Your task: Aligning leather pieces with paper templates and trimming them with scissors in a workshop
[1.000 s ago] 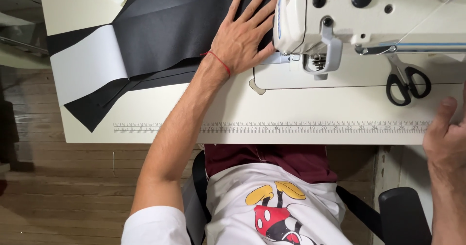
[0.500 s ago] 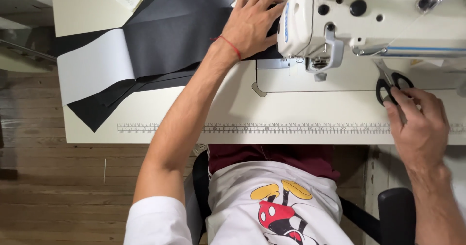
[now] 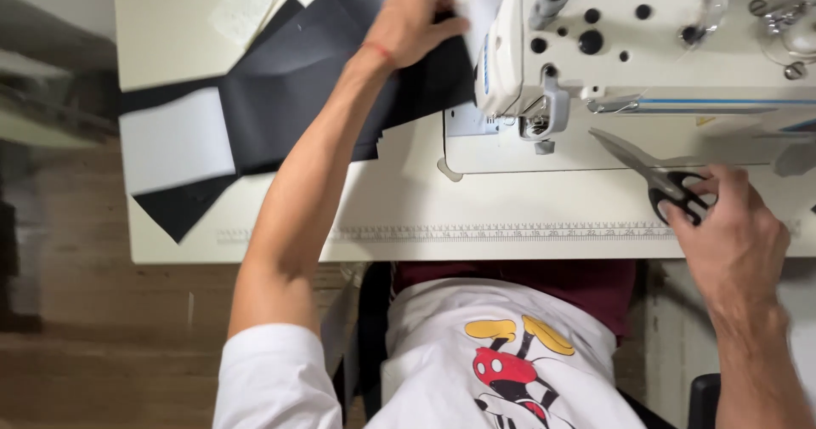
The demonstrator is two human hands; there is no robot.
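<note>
Left hand rests on the black fabric just left of the sewing machine, fingers curled together, gripping its edge. Right hand lies on the table at the scissors, fingertips closed round the black handles; blades point toward the needle.

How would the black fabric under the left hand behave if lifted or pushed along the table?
The black fabric panel lies flat with soft creases, so it probably drapes limp when lifted. Pushed, it likely bunches rather than slides whole. It looks thin and layered, so probably light; the left hand holds it at the white sewing machine.
</note>
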